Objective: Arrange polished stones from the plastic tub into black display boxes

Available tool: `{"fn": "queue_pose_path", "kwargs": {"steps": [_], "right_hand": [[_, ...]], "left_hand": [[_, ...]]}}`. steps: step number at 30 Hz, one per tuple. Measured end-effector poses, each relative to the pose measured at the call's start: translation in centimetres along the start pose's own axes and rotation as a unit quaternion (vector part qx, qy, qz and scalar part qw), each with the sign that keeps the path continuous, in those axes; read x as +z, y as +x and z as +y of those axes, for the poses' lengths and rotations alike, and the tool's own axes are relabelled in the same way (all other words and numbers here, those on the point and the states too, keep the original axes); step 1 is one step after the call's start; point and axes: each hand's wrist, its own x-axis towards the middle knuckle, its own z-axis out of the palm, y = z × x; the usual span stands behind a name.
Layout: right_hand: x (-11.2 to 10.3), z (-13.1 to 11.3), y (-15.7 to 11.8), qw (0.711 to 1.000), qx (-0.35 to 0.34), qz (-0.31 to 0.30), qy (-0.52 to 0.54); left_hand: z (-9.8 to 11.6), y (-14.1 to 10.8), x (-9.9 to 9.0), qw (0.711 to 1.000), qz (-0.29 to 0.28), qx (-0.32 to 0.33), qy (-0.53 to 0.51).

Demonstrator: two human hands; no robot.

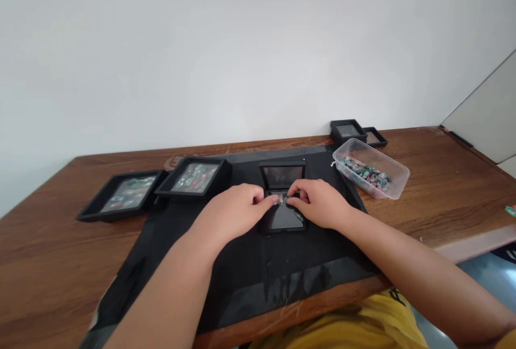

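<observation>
Tub [395, 169] right of mat [245, 279], open case [284, 220] on mat

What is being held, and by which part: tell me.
A small, shiny, pale pinkish piece, seemingly by its opposite ends: the left hand has one, the right hand the other.

Tabletop [447, 187], brown wood grain. On it: one black mat [242, 279], at the front edge; one clear tub [397, 174] of small wrapped pieces [365, 172], right; black frames [124, 193], left, two, filled; black frames [349, 131], right rear; one open black case [283, 220], on the mat.
</observation>
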Motion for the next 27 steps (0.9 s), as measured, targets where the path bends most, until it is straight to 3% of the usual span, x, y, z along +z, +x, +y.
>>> {"fn": "queue_pose_path", "kwargs": {"steps": [9, 14, 19, 27], "right_hand": [[0.2, -0.4, -0.4, 0.999, -0.008, 0.013, -0.046], [-0.8, -0.4, -1.0, 1.0, -0.01, 0.018, -0.021], [-2.5, -0.3, -1.5, 0.998, -0.017, -0.054, -0.033], [-2.3, -0.4, -1.5, 0.996, 0.007, -0.058, -0.07]], "left_hand": [[-0.2, 0.1, 0.0, 0.987, -0.136, -0.056, 0.059], [-0.6, 0.2, 0.2, 0.985, -0.151, -0.059, 0.053], [-0.3, 0.1, 0.0, 0.985, -0.152, -0.063, 0.056], [-0.2, -0.1, -0.1, 0.984, -0.153, -0.066, 0.06]]}}
